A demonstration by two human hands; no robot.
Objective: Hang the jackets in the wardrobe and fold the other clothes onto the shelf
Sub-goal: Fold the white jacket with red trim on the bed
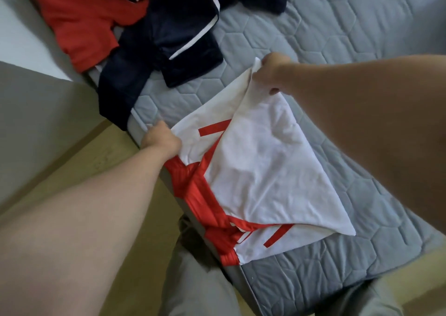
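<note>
A white shirt [260,170] with red trim lies half-folded at the near edge of the grey mattress [337,50]. The left hand [161,137] grips its near corner and the right hand [274,70] pinches a lifted far corner. Bare quilting lies open to the right, while a navy garment [169,47] and a red garment [79,21] crowd the far left.

Soft, even light, moderately bright; source unclear, shadows weak and diffuse. White shirt [260,170] nearly washed out, creases faint. Dark garment [173,37] swallows detail. Wide-angle stretch at edges; mattress [337,37] quilting lines bow. Slight overall softness.

A grey mattress [337,50] holds three garments. A shirt [260,161] lies between the left hand [160,135] and right hand [272,70]. A jacket [169,37] and red top [79,21] lie beyond the left.
</note>
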